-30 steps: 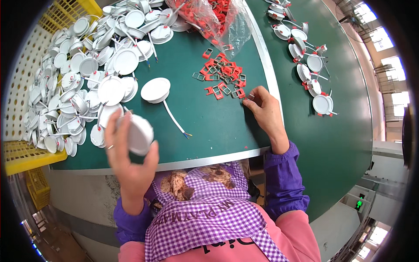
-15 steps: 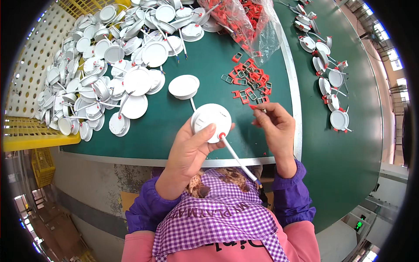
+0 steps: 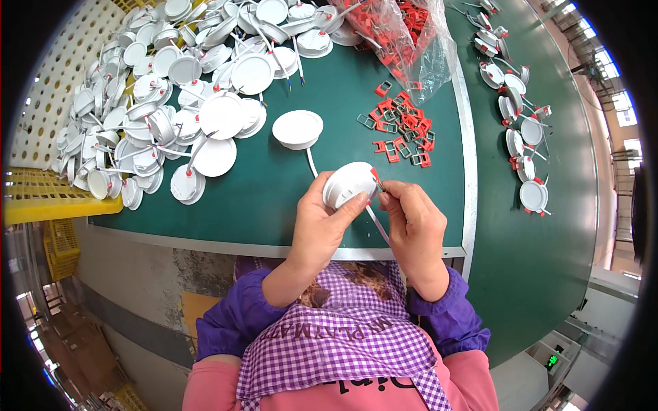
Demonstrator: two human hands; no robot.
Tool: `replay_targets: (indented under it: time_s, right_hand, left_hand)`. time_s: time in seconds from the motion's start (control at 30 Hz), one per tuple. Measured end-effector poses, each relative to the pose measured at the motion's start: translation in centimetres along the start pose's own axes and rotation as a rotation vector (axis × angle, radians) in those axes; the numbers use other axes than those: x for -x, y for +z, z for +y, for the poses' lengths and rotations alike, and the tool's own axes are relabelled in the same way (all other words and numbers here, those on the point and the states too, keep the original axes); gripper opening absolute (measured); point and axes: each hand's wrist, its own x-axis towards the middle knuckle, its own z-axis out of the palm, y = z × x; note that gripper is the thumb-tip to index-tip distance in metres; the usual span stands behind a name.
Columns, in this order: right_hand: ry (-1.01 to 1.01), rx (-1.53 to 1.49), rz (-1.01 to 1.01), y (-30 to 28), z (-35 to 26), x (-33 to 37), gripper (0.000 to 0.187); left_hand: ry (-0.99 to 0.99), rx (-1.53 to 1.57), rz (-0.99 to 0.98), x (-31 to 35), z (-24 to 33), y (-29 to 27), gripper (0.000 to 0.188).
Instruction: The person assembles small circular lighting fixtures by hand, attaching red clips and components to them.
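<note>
My left hand grips a round white downlight by its rim, tilted, with its back toward me. A white cable runs down from the red grommet on its side. At the light's right edge, my right hand pinches a small red spring clip with metal wire, pressed against the housing. Its fingertips partly hide the clip. Just beyond lies another white downlight, face up on the green table. Several loose red clips are scattered farther right.
A big heap of white downlights covers the left, against a yellow crate. A clear plastic bag of red clips stands at the back. Past the metal table edge, a green surface carries a row of downlights with clips.
My right hand has brought the red clip left and down to the light's edge. My left hand has shifted slightly right, and the light has tilted.
</note>
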Motion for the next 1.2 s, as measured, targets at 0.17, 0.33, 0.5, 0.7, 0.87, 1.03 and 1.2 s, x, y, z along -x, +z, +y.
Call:
replay_targets:
  time_s: [0.17, 0.33, 0.5, 0.7, 0.87, 1.03, 1.2]
  right_hand:
    - [-0.053, 0.080, 0.010, 0.4, -0.3, -0.1, 0.016]
    - [-0.061, 0.160, 0.024, 0.7, -0.5, 0.0, 0.018]
    - [-0.096, 0.057, 0.041, 0.2, 0.3, -0.4, 0.018]
    - [-0.010, -0.094, 0.007, -0.3, 0.5, 0.3, 0.020]
    - [0.327, -0.420, -0.060, -1.2, 0.2, 0.4, 0.031]
    - [0.403, -0.531, -0.152, -1.9, 1.4, 0.7, 0.036]
    - [0.400, -0.545, -0.437, -3.6, 2.4, -0.2, 0.032]
  left_hand:
    - [0.081, -0.104, 0.011, 0.0, -1.2, -0.3, 0.027]
    - [0.088, -0.121, -0.021, 0.0, -1.1, -0.5, 0.027]
    - [0.063, -0.125, -0.083, 0.0, -0.4, -0.8, 0.027]
    - [-0.051, -0.069, -0.130, 0.9, 0.1, -0.8, 0.026]
    - [-0.075, -0.152, -0.188, 0.8, 0.7, -1.1, 0.028]
    - [-0.122, -0.188, -0.217, 1.2, 0.5, -1.3, 0.030]
    - [-0.144, -0.529, -0.407, 0.3, 1.7, -0.8, 0.045]
